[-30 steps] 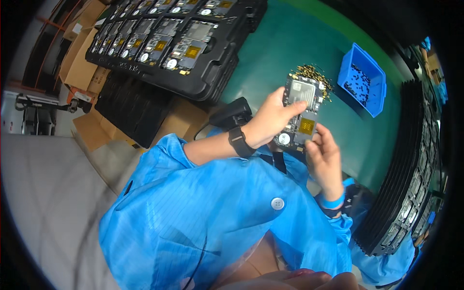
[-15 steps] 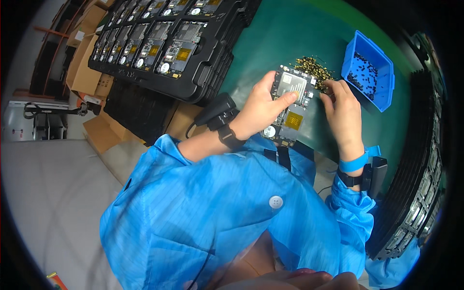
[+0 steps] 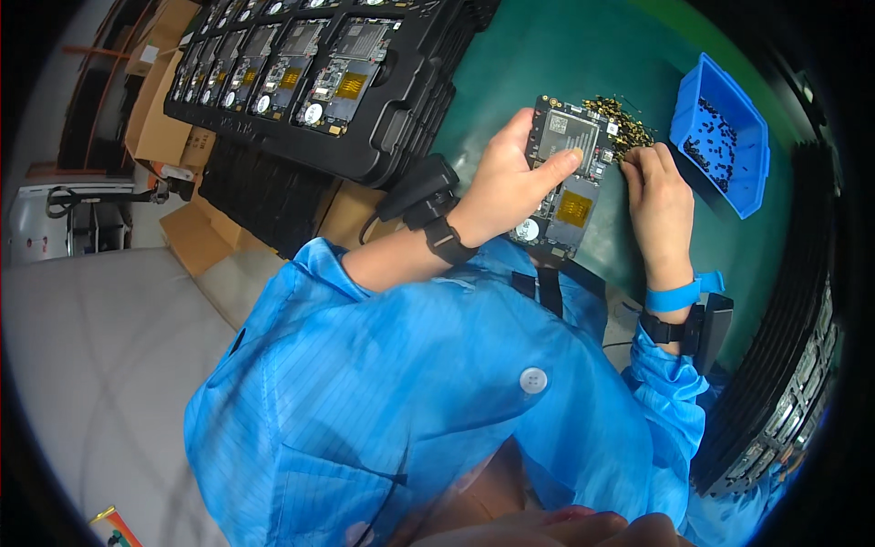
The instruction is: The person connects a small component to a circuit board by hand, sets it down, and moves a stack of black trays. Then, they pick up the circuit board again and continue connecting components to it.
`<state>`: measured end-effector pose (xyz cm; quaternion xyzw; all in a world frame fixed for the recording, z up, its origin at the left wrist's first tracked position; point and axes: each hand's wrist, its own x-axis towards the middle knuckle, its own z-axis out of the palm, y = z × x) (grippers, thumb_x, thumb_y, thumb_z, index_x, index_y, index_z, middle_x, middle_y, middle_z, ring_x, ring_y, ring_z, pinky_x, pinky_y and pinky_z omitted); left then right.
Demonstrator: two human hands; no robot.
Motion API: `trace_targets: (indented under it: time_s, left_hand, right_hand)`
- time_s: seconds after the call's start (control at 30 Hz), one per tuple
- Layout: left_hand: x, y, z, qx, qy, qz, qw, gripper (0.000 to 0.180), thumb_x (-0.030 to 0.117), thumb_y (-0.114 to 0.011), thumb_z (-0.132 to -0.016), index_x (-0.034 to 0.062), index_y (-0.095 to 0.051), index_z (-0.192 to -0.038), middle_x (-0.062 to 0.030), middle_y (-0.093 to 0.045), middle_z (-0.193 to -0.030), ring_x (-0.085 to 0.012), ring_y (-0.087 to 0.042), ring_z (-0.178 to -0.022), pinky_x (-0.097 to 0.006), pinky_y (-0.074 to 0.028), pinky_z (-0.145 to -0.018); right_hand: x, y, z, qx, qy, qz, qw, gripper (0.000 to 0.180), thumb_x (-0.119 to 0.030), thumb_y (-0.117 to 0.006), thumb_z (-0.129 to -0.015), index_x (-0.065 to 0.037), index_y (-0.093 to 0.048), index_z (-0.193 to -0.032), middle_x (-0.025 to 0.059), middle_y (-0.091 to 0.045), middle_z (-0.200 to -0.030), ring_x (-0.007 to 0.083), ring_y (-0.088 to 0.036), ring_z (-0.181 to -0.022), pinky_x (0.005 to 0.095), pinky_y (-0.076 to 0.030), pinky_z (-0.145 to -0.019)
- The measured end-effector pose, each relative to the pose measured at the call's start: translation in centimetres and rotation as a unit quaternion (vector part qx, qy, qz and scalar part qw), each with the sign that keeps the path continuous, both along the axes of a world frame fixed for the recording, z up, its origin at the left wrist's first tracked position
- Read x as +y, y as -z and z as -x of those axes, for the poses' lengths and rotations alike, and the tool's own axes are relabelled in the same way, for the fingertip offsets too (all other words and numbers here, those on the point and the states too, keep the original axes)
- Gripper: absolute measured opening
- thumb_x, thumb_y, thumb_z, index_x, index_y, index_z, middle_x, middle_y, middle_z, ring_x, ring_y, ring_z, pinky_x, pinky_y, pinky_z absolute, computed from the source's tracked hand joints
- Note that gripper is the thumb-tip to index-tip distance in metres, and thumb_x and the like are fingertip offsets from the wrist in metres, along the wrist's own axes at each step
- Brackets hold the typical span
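The left hand [image 3: 506, 178] pinches a dark circuit board [image 3: 570, 188], thumb lying across the silver cover on its face and the fingers behind its left edge. The board is held tilted above the green tabletop [image 3: 519, 59], with its orange patch [image 3: 573, 209] in plain view. The right hand [image 3: 663, 201] is just beyond the board's right edge, thumb and fingertips close together at the near side of a pile of small gold-coloured pieces [image 3: 629, 128]; I cannot tell whether they have a piece between them. Further right, a blue bin [image 3: 753, 173] holds scattered small black pieces [image 3: 709, 150].

As for progress, this board seems to be mid-handling: it is in the hand, not in a tray. Plenty of loose pieces remain in the pile. More boards [image 3: 351, 64] lie in the pockets of the black tray [image 3: 365, 155] at upper left, though whether those are finished or waiting cannot be told
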<state>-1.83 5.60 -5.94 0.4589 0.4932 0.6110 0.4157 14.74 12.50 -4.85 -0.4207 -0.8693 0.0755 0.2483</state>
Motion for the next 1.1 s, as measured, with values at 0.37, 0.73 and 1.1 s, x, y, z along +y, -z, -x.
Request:
trace_targets:
  time_s: [0.37,0.73,1.1]
  left_hand:
    - [0.0,0.2,-0.1,0.002,-0.019,-0.022,1.000,0.040,0.012,-0.060,-0.077,-0.0027,-0.041,-0.109,-0.0087,-0.057,-0.094,-0.0131,-0.054,-0.087,-0.027,-0.043,-0.077]
    - [0.0,0.0,-0.7,0.075,-0.015,0.004,0.997,0.055,0.009,-0.061,-0.074,-0.0025,-0.032,-0.119,-0.0115,-0.053,-0.101,-0.0161,-0.052,-0.093,-0.029,-0.042,-0.081]
    - [-1.0,-1.6,-0.3,0.211,0.011,-0.052,0.976,0.043,0.013,-0.055,-0.075,0.0040,-0.043,-0.116,-0.0176,-0.058,-0.088,-0.0310,-0.057,-0.082,-0.035,-0.044,-0.074]
  right_hand:
    - [-0.4,-0.7,0.1,0.087,-0.020,-0.020,0.996,0.009,-0.006,-0.059,-0.073,-0.006,-0.055,-0.080,0.0083,-0.053,-0.080,0.0290,-0.055,-0.067,0.0345,-0.045,-0.057]
    - [-0.3,-0.5,-0.2,0.195,-0.020,0.073,0.978,0.009,-0.004,-0.058,-0.076,-0.002,-0.056,-0.085,0.0124,-0.060,-0.077,0.0227,-0.059,-0.065,0.0274,-0.045,-0.059]
    - [-2.2,-1.9,-0.8,0.196,-0.061,0.073,0.976,0.025,-0.003,-0.060,-0.074,-0.005,-0.051,-0.097,0.0097,-0.060,-0.077,0.0205,-0.060,-0.065,0.0285,-0.045,-0.058]
